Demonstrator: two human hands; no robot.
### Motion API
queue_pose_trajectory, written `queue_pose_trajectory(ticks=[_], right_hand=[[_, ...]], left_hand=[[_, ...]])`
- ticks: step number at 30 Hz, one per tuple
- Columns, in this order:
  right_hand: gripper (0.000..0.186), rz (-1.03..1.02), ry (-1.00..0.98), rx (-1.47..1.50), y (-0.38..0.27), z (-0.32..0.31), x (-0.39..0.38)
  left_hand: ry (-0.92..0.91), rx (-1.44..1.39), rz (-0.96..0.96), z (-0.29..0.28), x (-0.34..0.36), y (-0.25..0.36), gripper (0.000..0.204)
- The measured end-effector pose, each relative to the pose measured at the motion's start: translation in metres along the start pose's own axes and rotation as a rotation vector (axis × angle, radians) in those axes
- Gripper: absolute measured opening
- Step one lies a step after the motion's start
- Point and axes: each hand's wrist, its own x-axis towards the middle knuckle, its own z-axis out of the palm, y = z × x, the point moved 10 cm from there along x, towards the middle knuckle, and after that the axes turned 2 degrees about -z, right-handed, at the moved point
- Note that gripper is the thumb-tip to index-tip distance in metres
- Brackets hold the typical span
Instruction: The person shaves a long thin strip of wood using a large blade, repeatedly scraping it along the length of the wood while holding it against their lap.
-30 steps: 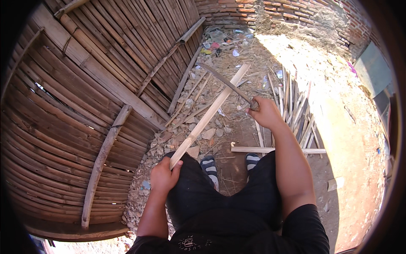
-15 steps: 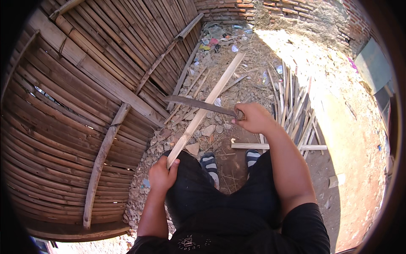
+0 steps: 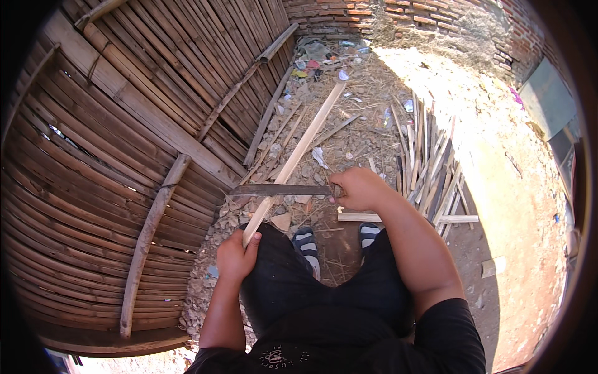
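Observation:
A long pale wooden strip (image 3: pixel 305 146) slants away from me, its near end gripped in my left hand (image 3: pixel 237 252) beside my left knee. My right hand (image 3: pixel 361 189) is closed round the handle of a machete (image 3: pixel 280 190). The dark blade lies across the strip, a short way beyond my left hand, with its tip pointing left toward the bamboo wall. Blade and strip appear to meet, though the exact contact is hard to make out. The handle is mostly hidden by my right fingers.
A slatted bamboo wall (image 3: pixel 143 131) rises close on my left. Right of my feet lies a pile of thin wood strips (image 3: pixel 430 162), with a pale stick (image 3: pixel 458 219) across its near end. Rubble and scraps of litter cover the ground ahead, up to a brick wall (image 3: pixel 336 17).
My right hand has drawn the machete nearer to me and a little left, down along the strip. The strip's far end has shifted slightly left; my left hand keeps its hold.

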Motion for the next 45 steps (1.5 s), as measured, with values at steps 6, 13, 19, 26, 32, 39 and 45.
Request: queue_pose_trajectory(ticks=[6, 13, 19, 26, 32, 39, 45], right_hand=[[0.044, 0.18, 0.247, 0.102, 0.059, -0.04, -0.012], [0.042, 0.198, 0.269, 0.137, 0.062, -0.041, -0.014], [0.042, -0.043, 0.055, -0.052, -0.01, -0.002, -0.001], [0.042, 0.214, 0.302, 0.128, 0.072, -0.047, -0.012], [0.041, 0.206, 0.245, 0.112, 0.053, -0.041, -0.014], [0.035, -0.048, 0.018, -0.043, -0.024, -0.015, -0.006], [0.039, 0.15, 0.429, 0.093, 0.06, -0.07, -0.024]], left_hand=[[0.022, -0.007, 0.013, 0.0, -0.001, 0.001, 0.051], [-0.02, 0.021, 0.012, 0.001, 0.001, 0.007, 0.053], [0.002, 0.048, 0.06, 0.001, -0.002, 0.007, 0.053], [0.003, 0.001, 0.077, 0.0, -0.004, 0.008, 0.05], [-0.016, 0.028, 0.065, 0.002, -0.003, 0.008, 0.05], [0.004, 0.009, 0.105, 0.001, -0.005, 0.006, 0.048], [0.031, -0.024, 0.12, -0.001, -0.005, 0.007, 0.046]])
